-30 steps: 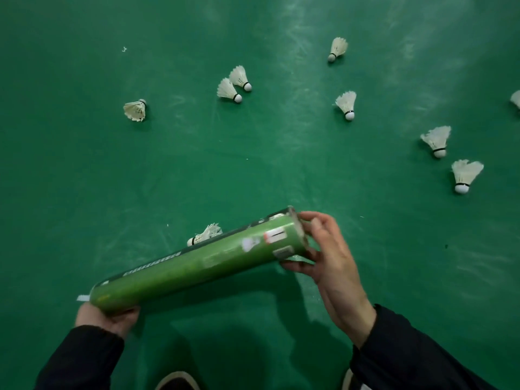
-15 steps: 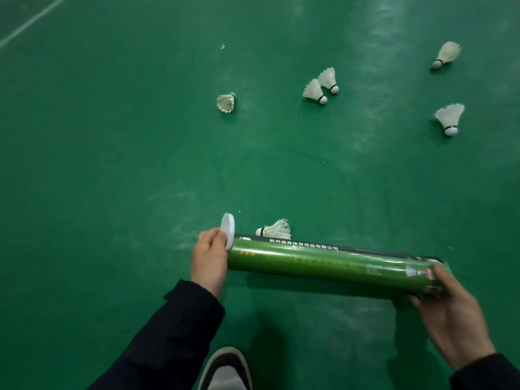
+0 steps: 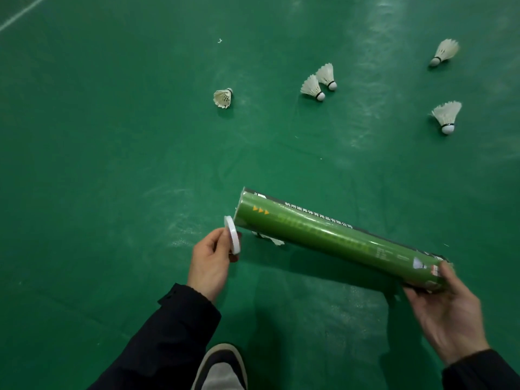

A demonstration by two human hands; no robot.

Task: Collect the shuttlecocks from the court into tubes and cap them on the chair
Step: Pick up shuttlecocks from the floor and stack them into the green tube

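1. Here, a person looks down at a green court floor (image 3: pixel 112 164), both hands out in front, arms in dark sleeves.
2. The right hand (image 3: pixel 447 313), at the near right, has its fingers and thumb curled round the near end of a long green tube (image 3: pixel 332 239).
3. The tube is held off the floor, slanting from the near right up toward the middle of the scene, with its far-left end raised.
4. The left hand (image 3: pixel 209 263), near the middle, pinches a round white cap (image 3: pixel 233 235) by its edge between thumb and fingers.
5. The cap sits just beside the tube's far-left end; whether they touch cannot be told.
6. One shuttlecock (image 3: pixel 270 239) lies on the floor just under the tube, mostly hidden by it.
7. Farther off, a lone shuttlecock (image 3: pixel 223 98) lies left of centre.
8. A pair of shuttlecocks (image 3: pixel 319 81) lies close together beyond the tube.
9. At the far right lie two more, a nearer shuttlecock (image 3: pixel 446 116) and a farthest shuttlecock (image 3: pixel 444 52), well apart.
10. A white line (image 3: pixel 22 12) crosses the far left corner.
11. A shoe (image 3: pixel 221 367) with a grey top shows at the near edge, between the arms.
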